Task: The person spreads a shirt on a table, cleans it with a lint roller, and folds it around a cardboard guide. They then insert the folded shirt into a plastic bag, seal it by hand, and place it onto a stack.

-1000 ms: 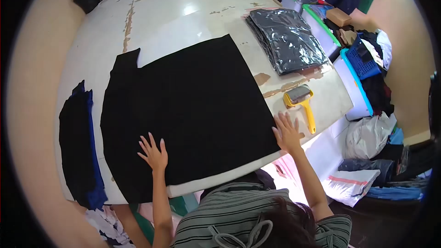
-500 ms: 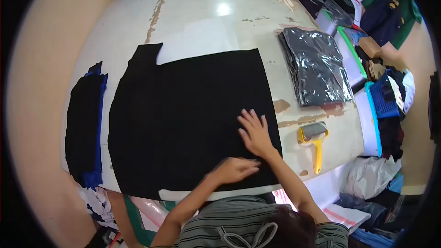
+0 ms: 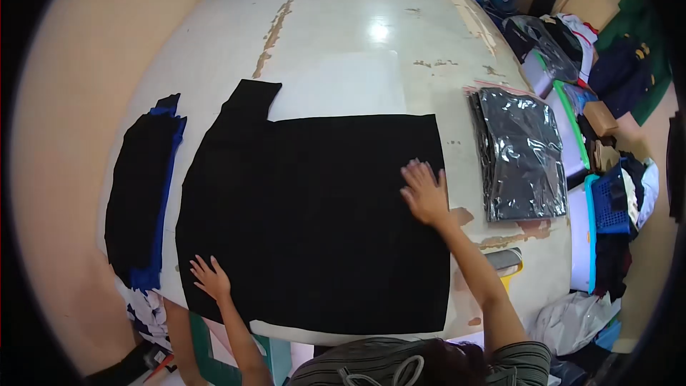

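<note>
A black garment (image 3: 314, 207), which looks like a shirt with a short sleeve at its far left corner, lies flat across the near part of the table. My left hand (image 3: 212, 280) rests on its lower left edge, fingers spread. Near the right edge of the cloth, my right hand (image 3: 426, 199) lies with fingers apart, slightly blurred. A lint roller (image 3: 504, 260) with a grey roll and yellow frame is beside my right forearm, which hides most of its handle.
Plastic-wrapped dark garments (image 3: 522, 157) are stacked to the right. Black and blue cloth pieces (image 3: 139, 193) lie at the left. The white table (image 3: 357, 25) has worn brown patches. Bins and a blue basket (image 3: 611, 204) of clothes stand beyond the right edge.
My left hand has moved from the lower right of the garment to its lower left edge. My right hand stays near the right edge, farther up the cloth. The camera view has shifted.
</note>
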